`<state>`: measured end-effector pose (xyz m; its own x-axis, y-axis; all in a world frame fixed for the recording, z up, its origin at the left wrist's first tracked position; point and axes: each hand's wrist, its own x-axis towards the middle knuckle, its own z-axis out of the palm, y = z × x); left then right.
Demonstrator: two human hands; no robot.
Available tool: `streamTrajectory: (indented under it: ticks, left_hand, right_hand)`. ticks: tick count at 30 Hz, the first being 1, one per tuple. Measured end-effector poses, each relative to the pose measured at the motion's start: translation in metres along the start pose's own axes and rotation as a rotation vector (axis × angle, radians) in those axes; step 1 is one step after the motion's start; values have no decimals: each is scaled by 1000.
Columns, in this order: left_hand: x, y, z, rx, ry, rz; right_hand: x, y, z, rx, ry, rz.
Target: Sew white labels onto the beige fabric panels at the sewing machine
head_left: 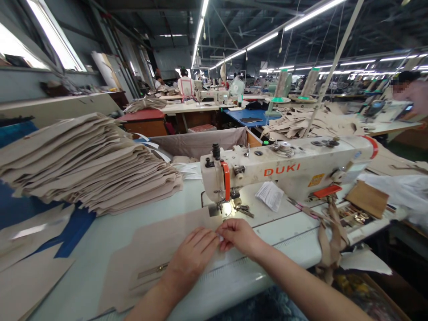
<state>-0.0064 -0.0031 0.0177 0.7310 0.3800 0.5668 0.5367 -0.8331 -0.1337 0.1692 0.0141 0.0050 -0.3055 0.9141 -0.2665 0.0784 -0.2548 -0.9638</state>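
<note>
A beige fabric panel with a zipper set into it lies on the machine table, its far right corner close to the lit needle area of a white sewing machine. My left hand rests flat on the panel, fingers stretched toward the needle. Just in front of the presser foot, my right hand pinches a small white label at the panel's right edge. The fingertips of both hands nearly meet there and partly cover the label. A stack of white labels sits on the machine bed.
A tall pile of beige fabric pieces stands at left. Scissors, fabric strips and a tray of small parts lie at right. Behind the machine is a cloth-lined bin. Other people work farther back.
</note>
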Motion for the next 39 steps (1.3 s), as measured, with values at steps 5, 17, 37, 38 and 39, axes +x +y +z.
streamTrajectory:
  ticks: [5, 17, 37, 38, 39]
  left_hand:
    - [-9, -5, 8, 4, -54, -56]
    - [-5, -20, 16, -69, 6, -216]
    - [4, -23, 29, 12, -169, -167]
    - [4, -23, 28, 14, -169, -165]
    - [4, -22, 28, 17, -170, -162]
  right_hand:
    - [-11, -7, 1, -151, 107, -99]
    - [-66, 18, 1, -1047, -25, -667]
    - [-61, 23, 0, -1097, 17, -735]
    - [-61, 22, 0, -1098, 20, -738]
    - [-61, 22, 0, -1099, 20, -742]
